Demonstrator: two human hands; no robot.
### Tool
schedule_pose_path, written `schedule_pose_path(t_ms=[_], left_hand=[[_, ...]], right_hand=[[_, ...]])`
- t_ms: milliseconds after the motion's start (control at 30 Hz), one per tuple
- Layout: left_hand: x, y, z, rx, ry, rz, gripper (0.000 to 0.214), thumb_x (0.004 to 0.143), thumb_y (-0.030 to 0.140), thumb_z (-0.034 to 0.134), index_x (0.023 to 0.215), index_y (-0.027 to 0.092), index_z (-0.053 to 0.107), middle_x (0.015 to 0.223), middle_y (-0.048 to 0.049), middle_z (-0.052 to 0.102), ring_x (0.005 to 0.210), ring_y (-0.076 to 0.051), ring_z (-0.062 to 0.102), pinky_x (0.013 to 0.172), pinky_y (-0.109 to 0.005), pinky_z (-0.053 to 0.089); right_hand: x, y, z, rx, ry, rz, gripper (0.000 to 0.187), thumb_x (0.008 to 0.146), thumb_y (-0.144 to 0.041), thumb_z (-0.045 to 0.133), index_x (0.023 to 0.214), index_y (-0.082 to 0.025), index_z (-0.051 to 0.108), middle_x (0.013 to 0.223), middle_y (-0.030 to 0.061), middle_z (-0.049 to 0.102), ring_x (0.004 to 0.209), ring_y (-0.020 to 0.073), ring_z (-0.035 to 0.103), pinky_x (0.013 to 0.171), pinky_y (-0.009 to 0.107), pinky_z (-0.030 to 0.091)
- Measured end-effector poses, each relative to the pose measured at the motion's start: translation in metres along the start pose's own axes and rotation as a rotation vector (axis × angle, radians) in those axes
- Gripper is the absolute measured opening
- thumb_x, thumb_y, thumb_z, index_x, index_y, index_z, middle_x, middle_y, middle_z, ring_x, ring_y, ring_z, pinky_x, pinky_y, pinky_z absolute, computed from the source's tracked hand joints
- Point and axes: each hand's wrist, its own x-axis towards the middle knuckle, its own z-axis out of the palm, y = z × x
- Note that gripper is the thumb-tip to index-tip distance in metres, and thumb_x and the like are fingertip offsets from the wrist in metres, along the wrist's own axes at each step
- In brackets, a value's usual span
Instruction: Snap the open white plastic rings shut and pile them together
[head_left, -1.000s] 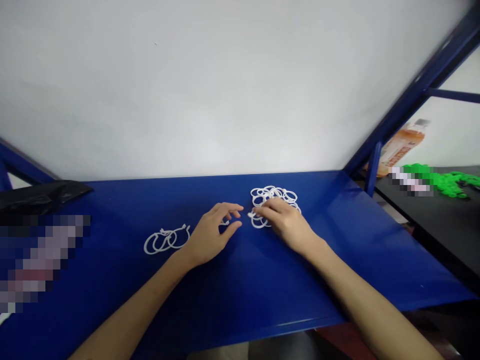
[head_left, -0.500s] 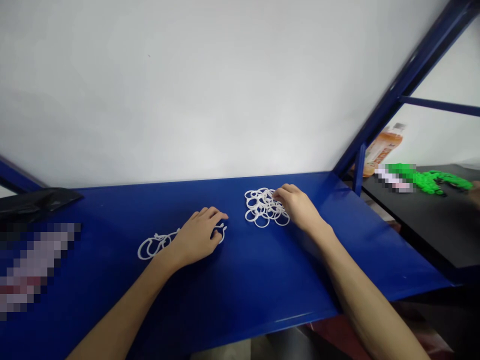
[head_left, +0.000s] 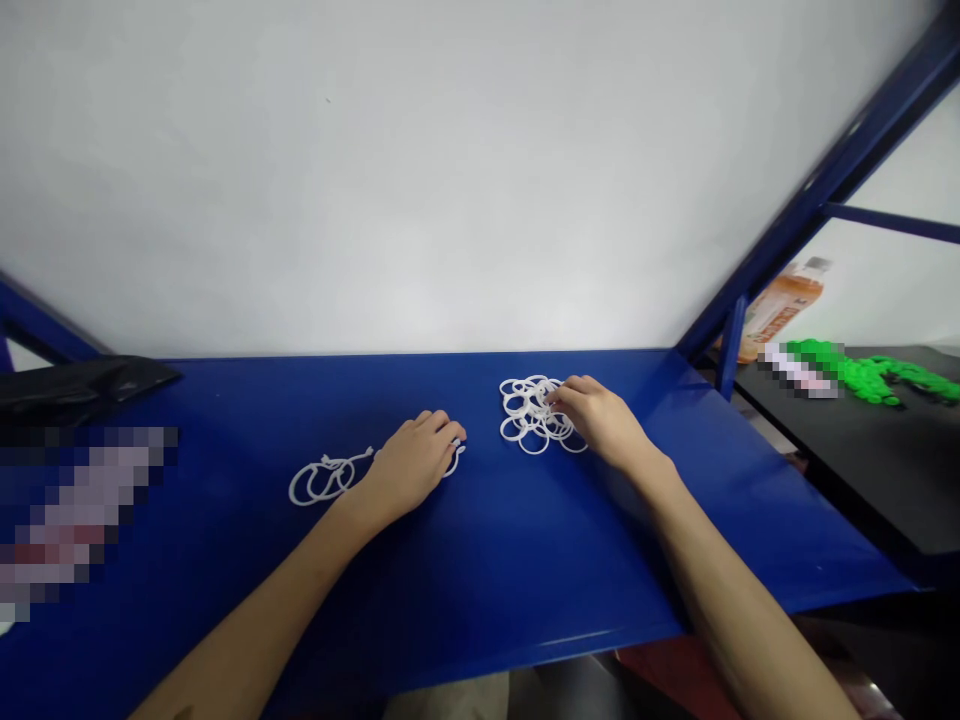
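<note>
A heap of loose white plastic rings [head_left: 529, 415] lies on the blue shelf [head_left: 487, 560]. My right hand [head_left: 600, 425] rests on the heap's right side, its fingertips pinched among the rings. My left hand [head_left: 412, 465] lies palm down to the left, fingers curled over a white ring whose edge shows under the fingertips. Further left sits a small linked chain of white rings [head_left: 326, 478], just beside my left wrist.
A white wall stands behind the shelf. A black object [head_left: 82, 385] lies at the far left. Blue frame posts [head_left: 817, 190] rise on the right. Beyond them, a black table [head_left: 862, 440] holds green pieces [head_left: 874, 375] and an orange bottle [head_left: 780, 305].
My right hand moved from the front of the heap to its right side. My left hand curled down onto a ring and drew slightly left toward the chain.
</note>
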Motion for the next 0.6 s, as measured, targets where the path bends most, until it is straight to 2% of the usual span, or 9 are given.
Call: schedule_pose_path(t_ms=[167,300,500,600], left_hand=[[0.002,0.003,0.0,-0.057,0.084,-0.023,0.017,0.098,0.025,0.045,0.1,0.021,0.061,0.097,-0.0045,0.066,0.093,-0.022,0.059,0.083,-0.036,0.045],[0.002,0.008,-0.002,-0.167,0.136,-0.08,0.011,0.095,0.029,0.052,0.1,0.023,0.059,0.091,-0.0021,0.068,0.087,-0.021,0.062,0.08,-0.036,0.044],[0.002,0.018,-0.003,-0.312,0.207,-0.146,0.011,0.091,0.034,0.058,0.095,0.023,0.056,0.081,0.0004,0.069,0.072,-0.018,0.061,0.074,-0.034,0.045],[0.001,0.022,-0.004,-0.451,0.246,-0.152,0.013,0.089,0.035,0.061,0.091,0.023,0.055,0.077,0.002,0.068,0.068,-0.016,0.06,0.069,-0.031,0.046]], right_hand=[[-0.001,0.001,0.004,-0.081,0.02,-0.017,0.019,0.098,-0.019,0.05,0.102,-0.022,0.069,0.091,0.0076,0.067,0.083,0.0224,0.057,0.065,0.034,0.047],[0.0,-0.001,0.004,-0.113,0.02,-0.006,0.02,0.099,-0.02,0.05,0.105,-0.021,0.069,0.089,0.0077,0.068,0.082,0.0225,0.057,0.063,0.034,0.046],[0.0,-0.004,0.002,-0.148,0.028,0.014,0.021,0.1,-0.023,0.049,0.106,-0.021,0.07,0.087,0.0085,0.069,0.08,0.0219,0.056,0.061,0.032,0.046],[0.001,-0.009,-0.001,-0.171,0.093,0.029,0.024,0.101,-0.026,0.048,0.109,-0.02,0.069,0.092,0.0104,0.068,0.082,0.0226,0.057,0.063,0.032,0.048]])
